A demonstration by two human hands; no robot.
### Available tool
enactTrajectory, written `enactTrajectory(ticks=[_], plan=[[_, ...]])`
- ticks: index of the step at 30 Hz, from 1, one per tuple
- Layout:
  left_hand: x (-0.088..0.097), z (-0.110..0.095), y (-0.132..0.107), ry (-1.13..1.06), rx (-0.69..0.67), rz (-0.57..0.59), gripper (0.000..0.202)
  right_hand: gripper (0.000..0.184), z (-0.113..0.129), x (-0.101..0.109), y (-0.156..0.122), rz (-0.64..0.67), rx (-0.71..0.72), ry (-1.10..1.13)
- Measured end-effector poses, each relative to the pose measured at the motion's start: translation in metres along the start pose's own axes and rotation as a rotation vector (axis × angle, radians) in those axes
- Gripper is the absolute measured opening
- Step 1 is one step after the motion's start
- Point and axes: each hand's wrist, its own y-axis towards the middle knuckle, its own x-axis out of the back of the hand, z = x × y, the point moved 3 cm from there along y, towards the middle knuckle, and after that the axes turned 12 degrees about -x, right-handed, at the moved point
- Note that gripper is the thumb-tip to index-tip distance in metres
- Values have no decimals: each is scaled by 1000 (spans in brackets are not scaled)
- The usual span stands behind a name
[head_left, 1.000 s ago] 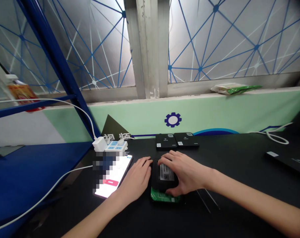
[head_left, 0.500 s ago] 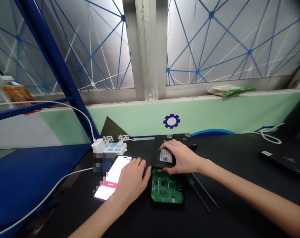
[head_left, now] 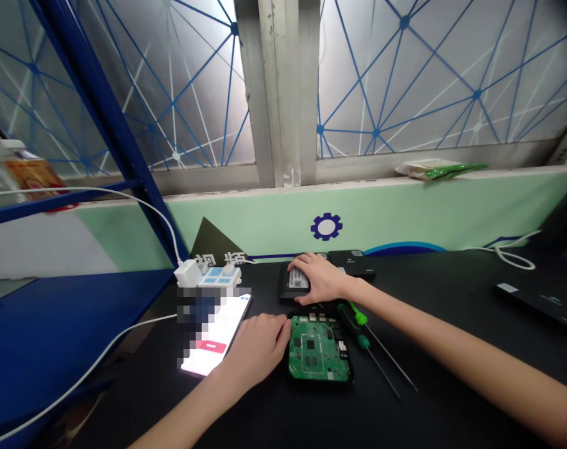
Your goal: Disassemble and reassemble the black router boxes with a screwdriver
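Observation:
A green circuit board [head_left: 318,358] lies face up in a dark tray-like base on the black table. At its upper left edge my left hand [head_left: 262,343] has its fingers drawn together, gripping the board's side. Farther back, my right hand [head_left: 320,277] is wrapped over a black plastic cover [head_left: 287,291] with a white printed label. How firmly the cover rests on the table is hidden. Beside the board lie two screwdrivers, one with a dark green handle [head_left: 351,319] and one with a bright green collar [head_left: 360,317].
A lit phone [head_left: 222,330] lies left of my left hand, near a white power strip [head_left: 220,276] with a charger and cable. Another black box [head_left: 351,263] stands by the wall. At far right is a long black device [head_left: 540,302]. A blue frame [head_left: 100,125] rises at left.
My right hand has carried the black cover left and back, away from the board, uncovering its top edge and the screwdriver handles. My left hand's fingers have closed in at the board's side.

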Motion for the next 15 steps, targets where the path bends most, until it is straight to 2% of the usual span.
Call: enactTrajectory(ticks=[7, 15], plan=[[1, 0, 0, -15, 27, 25, 41, 66, -4, 0, -7, 28, 64, 3], [2, 0, 0, -27, 29, 29, 42, 61, -2, 8, -21, -14, 107, -20]])
